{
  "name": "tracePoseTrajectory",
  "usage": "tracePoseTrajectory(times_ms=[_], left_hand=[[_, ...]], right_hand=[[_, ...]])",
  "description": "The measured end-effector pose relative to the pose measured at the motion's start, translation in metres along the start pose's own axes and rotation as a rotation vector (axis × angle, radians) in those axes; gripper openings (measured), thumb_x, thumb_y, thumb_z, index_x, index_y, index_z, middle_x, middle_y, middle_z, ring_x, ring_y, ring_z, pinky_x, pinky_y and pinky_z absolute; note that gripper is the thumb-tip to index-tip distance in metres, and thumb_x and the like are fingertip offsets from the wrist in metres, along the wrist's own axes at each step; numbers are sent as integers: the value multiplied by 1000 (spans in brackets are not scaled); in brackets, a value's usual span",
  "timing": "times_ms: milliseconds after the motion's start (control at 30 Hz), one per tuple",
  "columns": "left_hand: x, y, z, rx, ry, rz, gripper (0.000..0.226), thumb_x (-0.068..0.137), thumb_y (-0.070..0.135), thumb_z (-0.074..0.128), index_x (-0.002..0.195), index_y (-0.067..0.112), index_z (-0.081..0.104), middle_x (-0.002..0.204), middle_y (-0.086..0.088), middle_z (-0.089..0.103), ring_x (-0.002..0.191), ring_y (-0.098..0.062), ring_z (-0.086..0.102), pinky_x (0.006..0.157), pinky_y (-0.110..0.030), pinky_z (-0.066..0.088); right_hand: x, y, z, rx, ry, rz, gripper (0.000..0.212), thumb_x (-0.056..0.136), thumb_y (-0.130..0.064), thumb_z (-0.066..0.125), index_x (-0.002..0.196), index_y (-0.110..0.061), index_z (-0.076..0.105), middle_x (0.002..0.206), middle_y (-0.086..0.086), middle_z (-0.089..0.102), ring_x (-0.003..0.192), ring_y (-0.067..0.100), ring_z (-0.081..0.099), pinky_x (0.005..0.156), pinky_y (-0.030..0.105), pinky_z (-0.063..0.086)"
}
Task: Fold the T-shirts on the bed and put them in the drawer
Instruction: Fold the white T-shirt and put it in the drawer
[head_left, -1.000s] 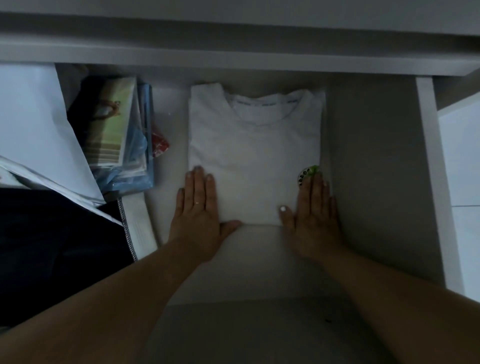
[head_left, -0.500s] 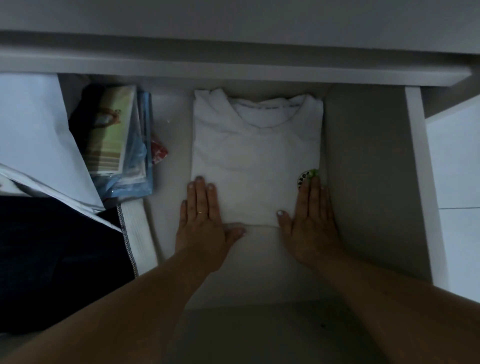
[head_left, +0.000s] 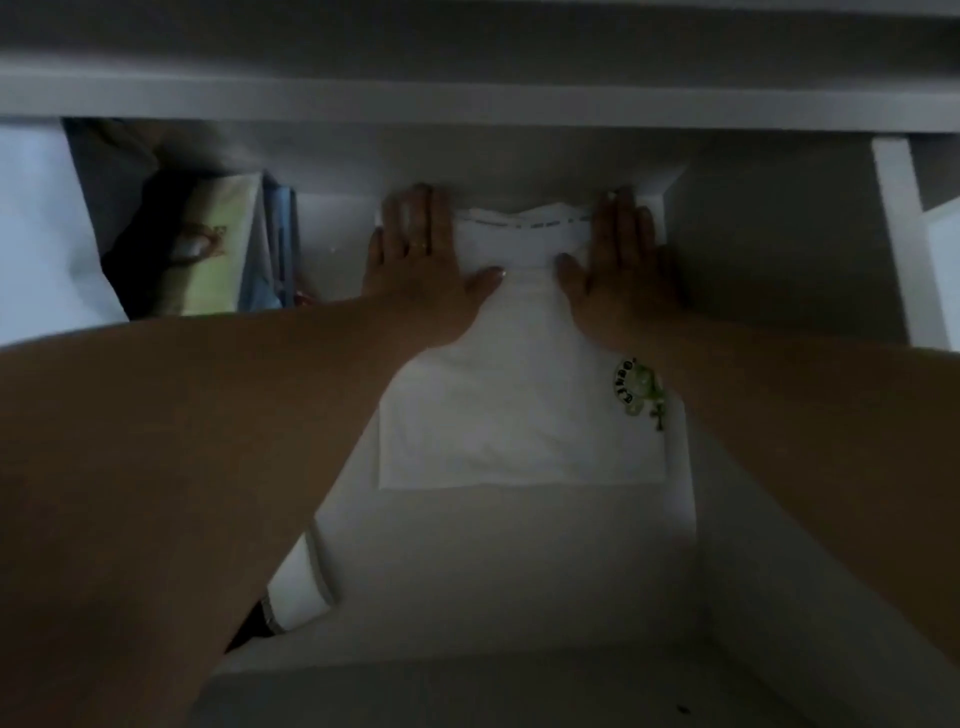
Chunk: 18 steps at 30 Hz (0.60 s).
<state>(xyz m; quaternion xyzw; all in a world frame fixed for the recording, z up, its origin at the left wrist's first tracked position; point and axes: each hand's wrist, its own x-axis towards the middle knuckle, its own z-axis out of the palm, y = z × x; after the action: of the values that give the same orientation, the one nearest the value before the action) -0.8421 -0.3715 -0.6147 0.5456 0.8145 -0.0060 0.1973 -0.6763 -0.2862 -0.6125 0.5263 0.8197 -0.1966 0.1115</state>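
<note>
A folded white T-shirt (head_left: 519, 415) with a small green logo near its right edge lies flat in the open drawer (head_left: 893, 234), collar toward the back. My left hand (head_left: 415, 254) lies flat on the shirt's far left shoulder, fingers straight. My right hand (head_left: 621, 260) presses flat on the far right shoulder beside the collar. Both forearms stretch over the shirt and hide its side edges.
Left of the shirt, a stack of booklets and blue plastic packets (head_left: 228, 249) stands in the drawer beside a large white sheet (head_left: 41, 223). A white rolled cloth (head_left: 301, 592) pokes out under my left arm. The cabinet's front ledge (head_left: 467, 104) overhangs the drawer's back.
Both hands slid from the shirt's near corners up to its shoulders by the collar. My head moved closer, so the shirt looks larger.
</note>
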Motion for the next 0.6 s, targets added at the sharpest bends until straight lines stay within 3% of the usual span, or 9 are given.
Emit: tracePoseTrajectory(times_ms=[100,167,233,300,367,433,500,600], left_hand=[[-4,-18,8,-8,8,-96,103,78,77,28,145,14,-18,154,-14,-21,142,-33,-17,114,-43,-5],[-16,-26,8,-24,115,-142,105,77,77,30,146,12,-15,154,-16,-18,142,-32,-14,114,-41,-8],[-24,-30,9,71,179,3,97,82,72,23,146,8,-12,155,-14,-16,143,-28,-15,111,-37,-15],[-26,-29,11,104,77,90,90,85,70,17,145,11,-16,155,-10,-20,142,-23,-17,112,-37,-14],[-25,-26,9,129,-15,47,89,86,69,17,144,13,-19,154,-8,-23,142,-22,-19,113,-41,-11],[-31,-20,5,86,-4,10,85,89,63,22,145,13,-18,154,-8,-23,142,-25,-20,113,-41,-12],[-50,-13,0,-40,57,15,77,93,53,31,148,13,-6,156,-10,-14,143,-29,-15,113,-41,-9],[-99,-10,-16,-347,128,-7,57,95,36,43,144,9,29,149,-21,27,139,-32,22,112,-34,15]], right_hand=[[4,5,0,-1,1,-29,70,95,-54,19,147,-19,-14,155,1,-22,144,20,-16,115,39,-5],[-6,0,4,-4,141,-15,72,96,-51,23,148,-14,-10,156,7,-16,144,24,-10,115,37,-6],[-16,-7,10,-21,262,-17,73,96,-48,27,148,-8,-5,157,13,-8,145,27,-5,115,37,-7],[-20,-10,16,-43,181,-60,72,96,-48,26,148,-9,-6,157,10,-10,145,24,-7,115,38,-7],[-18,-11,17,-46,76,-62,71,96,-49,24,148,-12,-9,157,7,-14,144,22,-11,116,39,-7],[-23,-15,10,-29,65,-40,70,97,-47,23,148,-12,-8,157,7,-14,144,23,-11,116,41,-6],[-41,-27,5,-1,97,-72,67,97,-44,26,149,-12,-3,158,9,-7,145,24,-5,116,41,-2],[-92,-47,-3,149,-27,-194,58,98,-38,31,148,-12,16,154,12,21,141,25,22,114,32,16]])
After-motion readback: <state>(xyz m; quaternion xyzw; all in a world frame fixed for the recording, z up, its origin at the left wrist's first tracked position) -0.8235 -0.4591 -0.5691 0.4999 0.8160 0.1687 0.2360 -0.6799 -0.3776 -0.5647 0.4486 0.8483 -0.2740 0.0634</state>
